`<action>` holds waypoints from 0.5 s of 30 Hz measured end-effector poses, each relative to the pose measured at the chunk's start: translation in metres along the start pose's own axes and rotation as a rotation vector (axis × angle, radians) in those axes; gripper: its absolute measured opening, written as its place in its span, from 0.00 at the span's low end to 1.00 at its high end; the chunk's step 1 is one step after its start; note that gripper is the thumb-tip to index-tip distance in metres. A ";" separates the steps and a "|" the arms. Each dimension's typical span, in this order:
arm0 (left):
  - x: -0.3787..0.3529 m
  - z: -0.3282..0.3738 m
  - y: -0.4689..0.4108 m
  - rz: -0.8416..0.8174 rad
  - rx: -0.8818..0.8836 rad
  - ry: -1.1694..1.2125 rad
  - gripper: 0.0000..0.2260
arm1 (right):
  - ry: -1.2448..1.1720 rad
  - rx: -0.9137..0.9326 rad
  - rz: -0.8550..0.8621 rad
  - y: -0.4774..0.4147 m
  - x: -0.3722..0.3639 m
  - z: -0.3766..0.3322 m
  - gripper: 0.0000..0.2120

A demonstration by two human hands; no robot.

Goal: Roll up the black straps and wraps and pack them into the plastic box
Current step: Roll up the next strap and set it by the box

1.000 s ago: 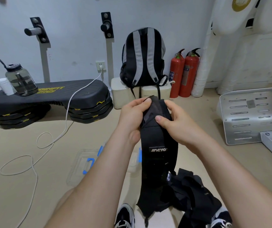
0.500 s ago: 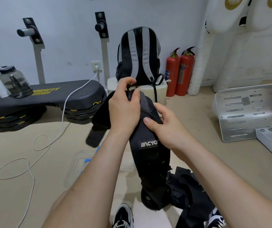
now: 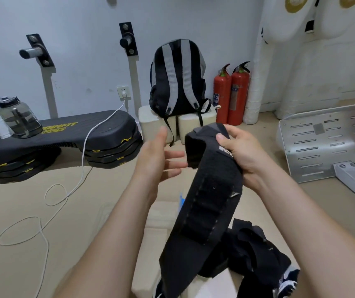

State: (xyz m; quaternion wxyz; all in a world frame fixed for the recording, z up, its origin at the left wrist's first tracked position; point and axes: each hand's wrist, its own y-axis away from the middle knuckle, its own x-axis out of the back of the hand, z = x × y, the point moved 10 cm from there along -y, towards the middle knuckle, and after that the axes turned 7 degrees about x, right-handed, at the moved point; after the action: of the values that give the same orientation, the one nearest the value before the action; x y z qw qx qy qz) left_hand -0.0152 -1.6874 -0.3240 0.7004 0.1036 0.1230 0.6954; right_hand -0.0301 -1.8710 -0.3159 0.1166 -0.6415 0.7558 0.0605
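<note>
**Ann:** What is the right hand [image 3: 243, 155] doing?

**Ben:** It grips the top of a black wrap [image 3: 208, 203]. The thumb lies on the front, by the white letters. The fingers curl round behind. The top end is bent over, like the start of a roll.

**Ann:** And the left hand [image 3: 157, 160]?

**Ben:** It holds nothing. Its fingers are spread and nearly straight, just beside the bent end. Whether they touch it is hard to tell.

**Ann:** Why does the person hold the wrap up high?

**Ben:** Probably so the long part hangs down straight. That should make it easier to roll tight, with the free hand ready to turn the end.

**Ann:** Where does the long part hang?

**Ben:** Down beside a heap of more black straps [image 3: 253, 250], low by the person's shoes [image 3: 288, 278].

**Ann:** And the plastic box [image 3: 168, 214]?

**Ben:** On the floor under the arms, mostly hidden by the left arm. Only a clear bit and a blue clip [image 3: 181, 200] show. What is inside cannot be seen.
</note>
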 end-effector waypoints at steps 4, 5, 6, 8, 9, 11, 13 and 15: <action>-0.057 -0.007 0.032 -0.404 -0.108 -0.228 0.21 | 0.095 0.089 0.157 -0.003 0.007 -0.003 0.09; -0.059 -0.008 0.028 -0.358 -0.172 -0.278 0.15 | 0.089 0.093 0.177 -0.002 0.006 -0.002 0.09; -0.057 -0.008 0.024 -0.277 -0.229 -0.331 0.12 | 0.072 0.091 0.179 -0.001 0.002 0.000 0.08; -0.056 -0.013 0.017 -0.207 -0.275 -0.390 0.15 | 0.027 0.088 0.180 0.001 -0.003 0.002 0.08; -0.059 -0.016 0.016 -0.231 -0.262 -0.380 0.16 | 0.002 0.084 0.183 0.001 -0.004 0.002 0.09; -0.063 -0.019 0.015 -0.280 -0.239 -0.330 0.18 | -0.039 0.061 0.179 0.001 -0.005 0.002 0.11; -0.058 -0.009 0.012 -0.202 -0.281 -0.303 0.17 | -0.007 0.026 0.159 -0.002 -0.005 0.008 0.13; -0.042 0.002 0.008 -0.032 -0.331 -0.259 0.13 | 0.239 -0.020 0.116 -0.003 -0.005 0.017 0.21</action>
State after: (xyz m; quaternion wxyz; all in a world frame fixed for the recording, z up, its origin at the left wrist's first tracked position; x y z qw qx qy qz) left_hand -0.0224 -1.7296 -0.3186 0.7287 0.0736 -0.0825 0.6758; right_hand -0.0250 -1.8629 -0.3310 0.0156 -0.6003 0.7996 -0.0024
